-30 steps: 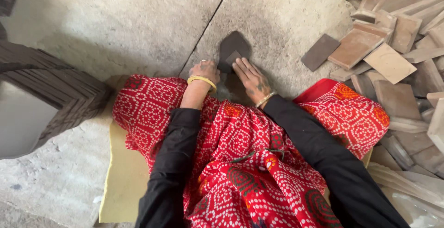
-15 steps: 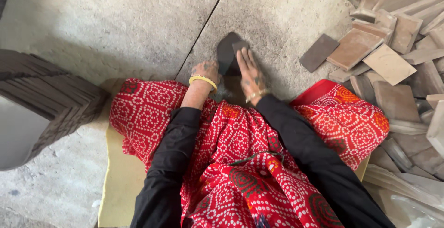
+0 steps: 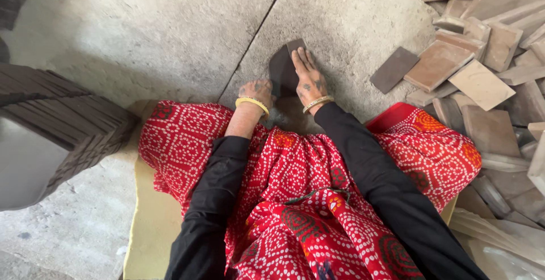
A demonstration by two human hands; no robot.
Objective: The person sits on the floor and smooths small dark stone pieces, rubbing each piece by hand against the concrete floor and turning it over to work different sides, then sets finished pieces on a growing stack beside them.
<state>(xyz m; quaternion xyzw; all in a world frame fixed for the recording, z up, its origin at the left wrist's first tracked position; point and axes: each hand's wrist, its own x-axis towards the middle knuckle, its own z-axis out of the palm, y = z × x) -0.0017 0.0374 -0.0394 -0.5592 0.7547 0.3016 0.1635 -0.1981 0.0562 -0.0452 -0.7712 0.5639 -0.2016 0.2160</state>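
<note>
A dark brown flat tile (image 3: 282,70) lies on the grey concrete floor (image 3: 170,30) just in front of my knees. My right hand (image 3: 307,77) rests flat on its right side, fingers stretched forward along the tile. My left hand (image 3: 257,91) is curled at the tile's near left edge, gripping it. Both wrists carry yellow bangles, and my sleeves are black. A red dotted cloth (image 3: 295,195) covers my lap.
A loose heap of tan and brown tiles (image 3: 488,59) fills the right side, with one dark tile (image 3: 394,69) lying apart from it. A neat stack of dark tiles (image 3: 62,127) stands on the left. I sit on a pale yellow mat (image 3: 150,229). A crack runs through the floor.
Both hands and the dark tile have slid forward on the floor, away from my knees. The right hand now lies further along the tile.
</note>
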